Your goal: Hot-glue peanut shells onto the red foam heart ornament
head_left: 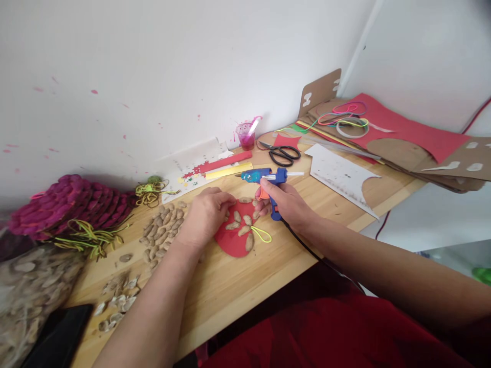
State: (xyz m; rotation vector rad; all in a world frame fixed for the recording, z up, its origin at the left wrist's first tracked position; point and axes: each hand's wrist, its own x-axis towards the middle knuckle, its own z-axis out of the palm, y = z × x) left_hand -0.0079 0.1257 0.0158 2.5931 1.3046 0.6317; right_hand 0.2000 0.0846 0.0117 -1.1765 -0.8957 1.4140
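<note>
My right hand is wrapped round the handle of a blue hot glue gun, its nozzle pointing left above a red paper shape. Several peanut shells and a yellow-green loop of cord lie stuck on that shape. My left hand rests curled on the shape's left edge, fingers bent down at the shells; whether anything sits under the fingers is hidden. The gun's black cable runs off the wooden table's front edge.
A pile of peanuts and broken shells lie left. Black scissors, a pink cup, red and yellow paper strips, cardboard and red sheets and coloured cords sit behind. A magenta woven thing stands far left.
</note>
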